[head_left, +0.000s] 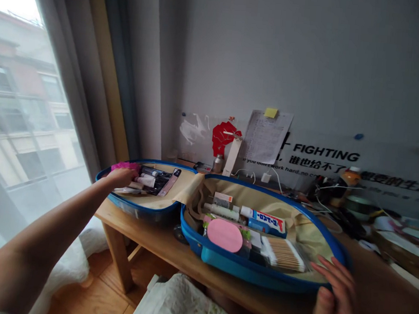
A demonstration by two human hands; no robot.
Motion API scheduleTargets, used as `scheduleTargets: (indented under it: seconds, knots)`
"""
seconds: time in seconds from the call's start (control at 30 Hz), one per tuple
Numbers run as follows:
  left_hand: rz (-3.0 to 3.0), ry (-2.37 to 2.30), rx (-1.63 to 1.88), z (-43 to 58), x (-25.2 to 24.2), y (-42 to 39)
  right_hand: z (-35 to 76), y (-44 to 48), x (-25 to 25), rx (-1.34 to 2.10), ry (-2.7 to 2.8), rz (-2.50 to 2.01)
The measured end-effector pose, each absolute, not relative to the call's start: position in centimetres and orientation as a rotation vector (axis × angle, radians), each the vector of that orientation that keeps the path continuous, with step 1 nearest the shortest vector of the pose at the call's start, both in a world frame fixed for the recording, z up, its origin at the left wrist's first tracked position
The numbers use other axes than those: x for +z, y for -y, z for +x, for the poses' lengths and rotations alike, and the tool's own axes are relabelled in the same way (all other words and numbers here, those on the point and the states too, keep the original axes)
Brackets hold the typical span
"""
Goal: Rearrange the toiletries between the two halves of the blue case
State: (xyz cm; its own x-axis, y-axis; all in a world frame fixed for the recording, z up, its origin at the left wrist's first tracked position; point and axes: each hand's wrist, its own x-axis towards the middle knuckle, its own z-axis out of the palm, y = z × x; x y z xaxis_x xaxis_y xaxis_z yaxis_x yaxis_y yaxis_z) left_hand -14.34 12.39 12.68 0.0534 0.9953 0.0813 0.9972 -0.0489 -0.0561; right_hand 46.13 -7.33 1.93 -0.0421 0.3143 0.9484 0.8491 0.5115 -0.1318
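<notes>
Here, the left hand (121,176) curls against a pink thing (126,166) at the blue case's (222,263) far edge; whether it grips is unclear. Tubes (152,179) lie just right of it. The right hand (332,299), fingers spread and holding nothing, rests on the case rim, with cotton swabs (284,254) just left.

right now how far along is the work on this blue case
Done: blue case lies open, both halves stocked, cotton swabs included. In hand: left hand on a pink item in the left half; right hand rests open on the right half's rim. Left: likely closing it.
</notes>
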Motion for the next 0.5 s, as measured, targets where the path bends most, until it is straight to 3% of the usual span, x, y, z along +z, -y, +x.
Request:
scheduleTargets:
  seconds: [0.23,0.5]
  knots:
    - [-2.167,2.066,0.361,-15.1,11.4,-13.6,46.2,7.3,2.1,-0.641,1.621,-1.005]
    - [-2.176,1.972,0.520,-14.9,11.4,-14.3,46.6,7.3,1.6,-0.607,1.644,-1.000]
